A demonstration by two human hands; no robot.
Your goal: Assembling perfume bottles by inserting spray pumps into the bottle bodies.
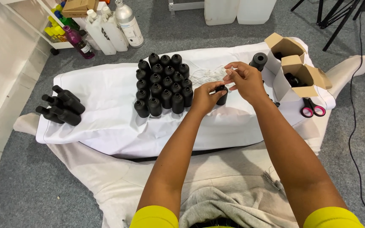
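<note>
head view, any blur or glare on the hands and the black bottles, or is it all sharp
Head view: lighting is soft and even, with only faint shadows under the standing black bottles; no strong glare; the left hand and right hand look slightly soft; straight edges bend a little towards the frame's corners.

A small black bottle is held over a white cloth between two bare hands.

The bottle is gripped by the left hand, while thin white string is pinched at its top by the right hand. Just to the left, a block of upright black bottles is stood on the cloth; more black bottles are laid at its left edge. Open cardboard boxes and pink-handled scissors are seen to the right.
</note>
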